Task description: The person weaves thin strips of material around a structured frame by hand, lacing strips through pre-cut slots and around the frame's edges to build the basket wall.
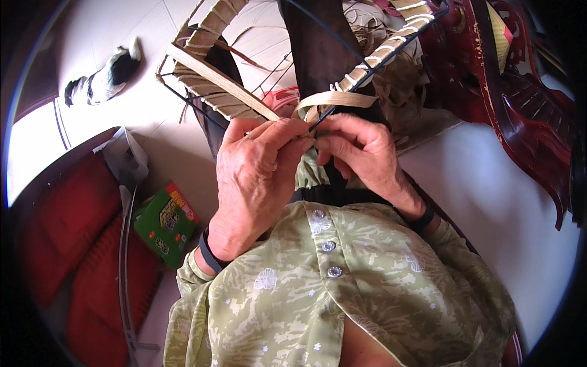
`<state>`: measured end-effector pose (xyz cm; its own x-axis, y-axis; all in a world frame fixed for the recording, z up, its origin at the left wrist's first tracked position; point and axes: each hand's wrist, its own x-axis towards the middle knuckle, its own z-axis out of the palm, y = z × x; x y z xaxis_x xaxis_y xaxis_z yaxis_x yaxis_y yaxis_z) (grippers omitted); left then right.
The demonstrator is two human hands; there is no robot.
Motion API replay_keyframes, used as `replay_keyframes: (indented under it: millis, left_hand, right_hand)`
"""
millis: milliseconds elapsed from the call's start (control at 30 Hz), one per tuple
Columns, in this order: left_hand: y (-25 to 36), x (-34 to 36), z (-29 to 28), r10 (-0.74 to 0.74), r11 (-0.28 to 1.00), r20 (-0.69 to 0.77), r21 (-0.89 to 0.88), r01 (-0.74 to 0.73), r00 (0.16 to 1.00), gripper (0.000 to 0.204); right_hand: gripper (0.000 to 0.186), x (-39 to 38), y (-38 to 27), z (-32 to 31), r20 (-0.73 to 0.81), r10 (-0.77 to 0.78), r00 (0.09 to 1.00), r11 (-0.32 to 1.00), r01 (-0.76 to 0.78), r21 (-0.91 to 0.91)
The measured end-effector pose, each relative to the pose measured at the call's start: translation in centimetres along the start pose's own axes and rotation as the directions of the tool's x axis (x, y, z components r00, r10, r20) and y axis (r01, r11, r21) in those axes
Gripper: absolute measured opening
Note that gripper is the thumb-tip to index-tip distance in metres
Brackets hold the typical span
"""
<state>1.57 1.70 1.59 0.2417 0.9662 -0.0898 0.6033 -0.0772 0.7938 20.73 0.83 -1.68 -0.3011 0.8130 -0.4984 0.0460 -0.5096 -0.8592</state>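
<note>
A black wire frame (367, 74) with tan flat strips (214, 32) bound along its sides by white cord rests over my lap. Its near corner lies between my two hands. My left hand (260, 162) is closed, thumb and fingertips pinching a long tan strip (223, 81) at that corner. From the other side my right hand (365, 150) is closed too, its fingertips meeting the left ones at the corner. What exactly lies under the fingertips is partly hidden. A loose curled strip end (342, 100) sticks out to the right above my right hand.
Loose tan strips (397, 92) lie heaped on the floor beyond the frame. Carved dark red wooden furniture (489, 79) stands at the right. A black-and-white cat (110, 74) lies at the far left. Nearer are red cushions (79, 238) and a green box (165, 225).
</note>
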Motion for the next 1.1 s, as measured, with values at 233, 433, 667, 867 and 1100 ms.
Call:
replay_keyframes:
  millis: [233,433,667,867,1100]
  left_hand:
    - [-0.8,-1.7,0.4,0.081,0.987,-0.003,0.138,-0.08,0.997,0.015]
    - [-0.9,-1.8,0.5,0.116,0.985,-0.019,0.132,-0.112,0.993,0.017]
    - [0.1,-1.4,0.2,-0.001,0.991,0.033,0.131,-0.003,0.999,0.03]
    - [-0.5,-0.5,1.6,0.243,0.933,-0.128,0.301,-0.196,0.962,0.017]
    - [-1.1,0.0,1.3,0.323,0.902,-0.145,0.347,-0.257,0.935,0.017]
  right_hand:
    - [0.012,0.8,-0.5,-1.1,0.133,-0.47,0.873,0.768,0.479,-0.425]
    - [0.021,0.2,-2.3,-1.3,0.198,-0.441,0.876,0.677,0.469,-0.568]
    - [0.033,-1.7,-6.0,-3.5,0.409,-0.335,0.849,0.721,0.51,-0.469]
    - [0.041,-2.5,-9.2,-4.9,0.543,-0.501,0.674,0.524,0.735,-0.43]
    - [0.044,-6.8,-11.3,-7.1,0.608,-0.337,0.719,0.767,0.584,-0.266]
